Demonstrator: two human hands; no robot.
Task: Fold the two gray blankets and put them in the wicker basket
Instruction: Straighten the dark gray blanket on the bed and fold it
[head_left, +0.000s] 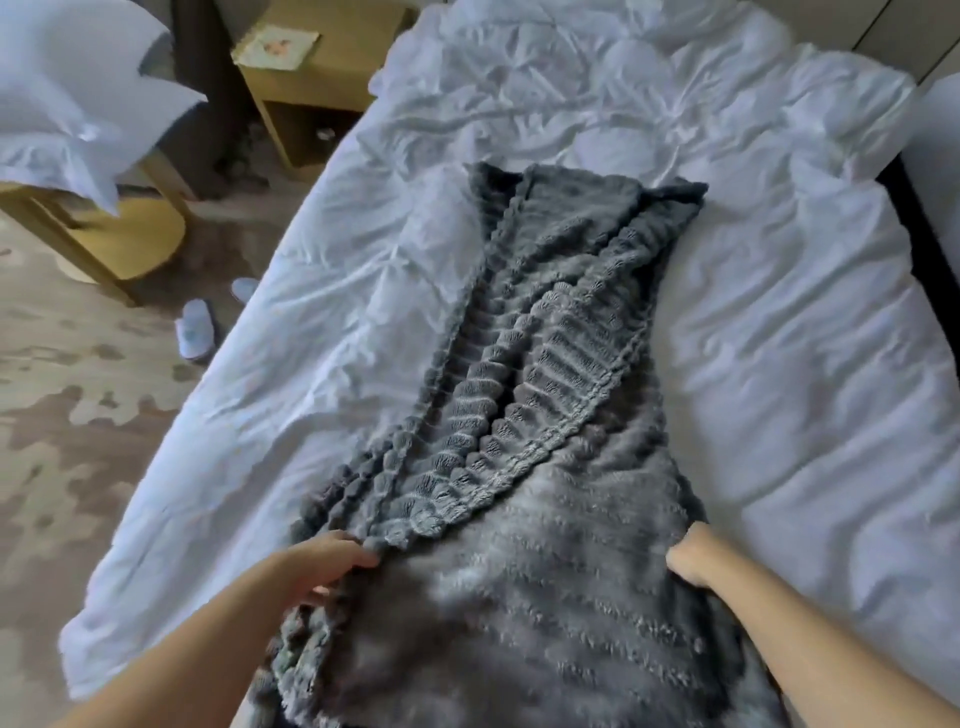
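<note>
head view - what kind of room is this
Most likely a bedroom, perhaps a hotel room: a bed in rumpled white bedding, a wooden nightstand beside it, and a pair of white slippers on the patterned carpet. A gray blanket lies on the bed.

We can read no text, label, brand or number here; the card (277, 48) on the nightstand (337, 78) is too blurred to make out.

Bed (779, 312) had a rumpled white duvet. Wooden nightstand (322, 93) stood left of it, with a card (278, 47) on top. Wooden chair (130, 239) held white pillows (78, 104). White slippers (195, 330) lay on mottled carpet (62, 441).
</note>
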